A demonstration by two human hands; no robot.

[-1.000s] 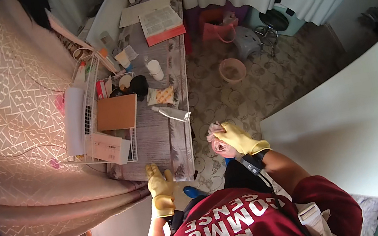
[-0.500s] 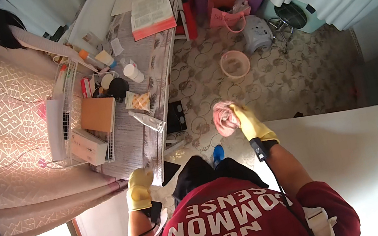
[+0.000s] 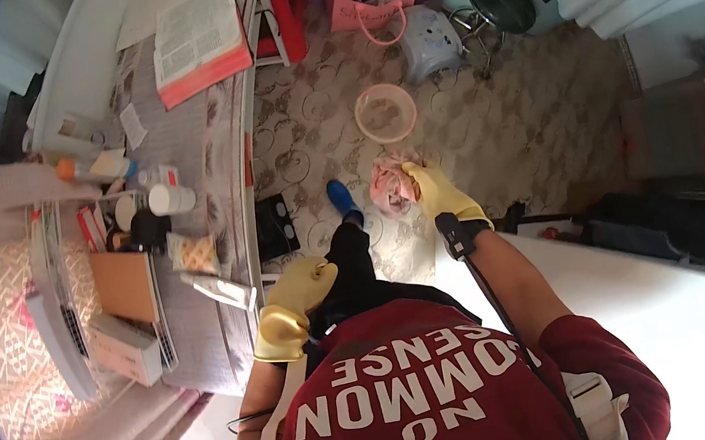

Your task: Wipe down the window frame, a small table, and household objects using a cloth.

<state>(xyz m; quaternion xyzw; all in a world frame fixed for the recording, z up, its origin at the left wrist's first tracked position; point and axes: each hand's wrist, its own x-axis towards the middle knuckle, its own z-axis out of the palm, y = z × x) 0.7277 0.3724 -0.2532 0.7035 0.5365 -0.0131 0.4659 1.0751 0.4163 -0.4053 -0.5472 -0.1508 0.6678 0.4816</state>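
Both my hands wear yellow rubber gloves. My right hand (image 3: 430, 190) is raised in front of me and grips a crumpled pink cloth (image 3: 388, 187) above the patterned floor. My left hand (image 3: 295, 301) hangs at my side with curled fingers, holding nothing, close to the front edge of the grey table (image 3: 207, 142). My dark trouser leg and a blue shoe (image 3: 343, 200) show between the two hands.
The table carries an open book (image 3: 197, 42), bottles, a white cup (image 3: 167, 199), a brown box (image 3: 124, 285) and white boxes. On the floor lie a pink basin (image 3: 385, 112), a pink bag (image 3: 363, 3), a white stool (image 3: 430, 38) and a black scale (image 3: 275, 227). A white surface (image 3: 673, 324) lies at my right.
I have turned and moved away from the table toward the open floor. My right hand with the pink cloth has stayed raised in front of me; my left hand has dropped to my side.
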